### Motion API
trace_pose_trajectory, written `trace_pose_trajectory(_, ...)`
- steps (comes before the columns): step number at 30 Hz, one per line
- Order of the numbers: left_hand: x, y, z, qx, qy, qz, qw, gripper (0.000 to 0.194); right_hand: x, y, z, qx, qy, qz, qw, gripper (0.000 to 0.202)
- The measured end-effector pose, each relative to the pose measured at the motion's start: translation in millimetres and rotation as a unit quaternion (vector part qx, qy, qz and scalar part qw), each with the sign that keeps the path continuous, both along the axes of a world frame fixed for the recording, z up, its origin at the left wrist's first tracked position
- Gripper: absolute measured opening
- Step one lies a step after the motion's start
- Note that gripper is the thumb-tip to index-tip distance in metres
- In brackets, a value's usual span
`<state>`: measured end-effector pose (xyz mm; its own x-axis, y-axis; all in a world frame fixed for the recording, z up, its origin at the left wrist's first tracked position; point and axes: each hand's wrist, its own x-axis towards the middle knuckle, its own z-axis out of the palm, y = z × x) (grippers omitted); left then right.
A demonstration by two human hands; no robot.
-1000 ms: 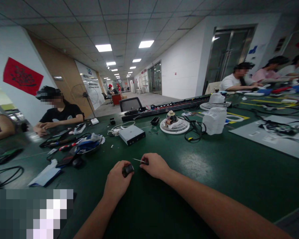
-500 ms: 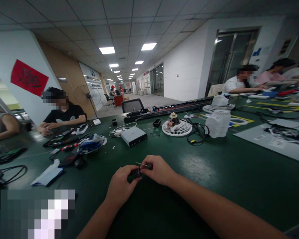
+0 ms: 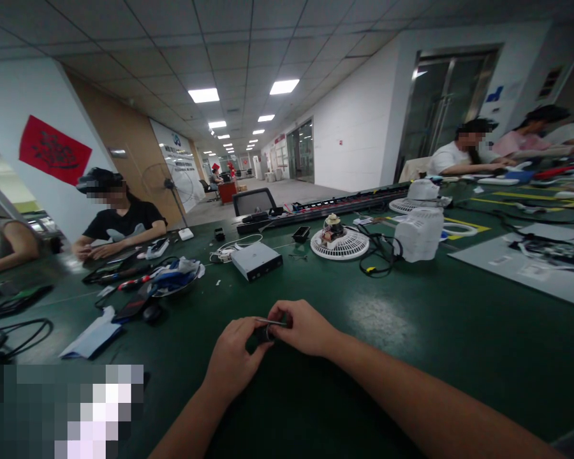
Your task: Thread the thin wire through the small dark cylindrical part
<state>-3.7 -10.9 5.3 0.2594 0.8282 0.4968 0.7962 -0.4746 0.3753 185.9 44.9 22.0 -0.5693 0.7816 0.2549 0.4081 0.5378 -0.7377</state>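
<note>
Under a gridded ceiling with bright square panels, a long dark green table (image 3: 435, 325) with a glossy top fills the foreground of an open office. The left hand (image 3: 232, 357) is closed around a small dark rounded object (image 3: 263, 334), its fingers and thumb pinching the sides. The right hand (image 3: 303, 326) holds a thin metal-shafted tool (image 3: 273, 322) in a narrow grip, with its fingertips at the object and the shaft lying across the top of it. Both hands meet above the near part of the table; the exact contact of the tool's tip is too small to tell.

Beyond them sits a silver box-shaped drive with a black front (image 3: 257, 260), near a small open black tray (image 3: 301, 233). Farther right are a round white slatted grille (image 3: 339, 245) with a bared motor on it, black cables (image 3: 381, 255) and a white plastic housing (image 3: 418, 236). Across the table at left, a person in a black T-shirt (image 3: 127, 220) sits with forearms on the surface.
</note>
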Motion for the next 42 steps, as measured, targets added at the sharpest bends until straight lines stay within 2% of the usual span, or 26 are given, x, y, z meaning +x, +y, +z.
trace_pose_trajectory(6,2,2,1.5,0.004,-0.014,0.055,0.998,0.02,-4,0,-1.1,-0.019,0.034,-0.012,0.999,0.018)
trace_pose_trajectory(10,-1,5,-0.3,-0.02,-0.036,0.098,0.994,0.019,7,9,5.1,0.057,-0.041,-0.065,0.995,0.035)
trace_pose_trajectory(14,-4,7,-0.9,-0.02,-0.058,0.126,0.99,0.018,18,14,9.0,0.152,-0.13,-0.031,0.979,0.028)
trace_pose_trajectory(19,-3,5,0.8,-0.021,-0.052,0.103,0.993,0.016,14,9,8.4,0.191,-0.159,0.008,0.969,0.025)
trace_pose_trajectory(25,1,4,-0.1,-0.022,-0.036,0.061,0.997,0.016,11,5,8.4,0.221,-0.213,-0.022,0.951,0.026)
trace_pose_trajectory(30,-1,3,2.7,-0.01,-0.043,0.058,0.997,0.017,12,0,12.7,0.225,-0.217,0.022,0.95,0.027)
trace_pose_trajectory(33,-2,2,4.5,-0.017,-0.051,0.049,0.997,0.017,10,-1,12.1,0.225,-0.197,0.001,0.954,0.03)
trace_pose_trajectory(37,-1,3,5.2,-0.015,-0.037,0.051,0.998,0.02,8,1,7.0,0.214,-0.232,-0.035,0.948,0.032)
trace_pose_trajectory(42,-1,3,5.8,-0.02,-0.031,0.056,0.998,0.02,9,3,6.1,0.197,-0.226,0.026,0.954,0.028)
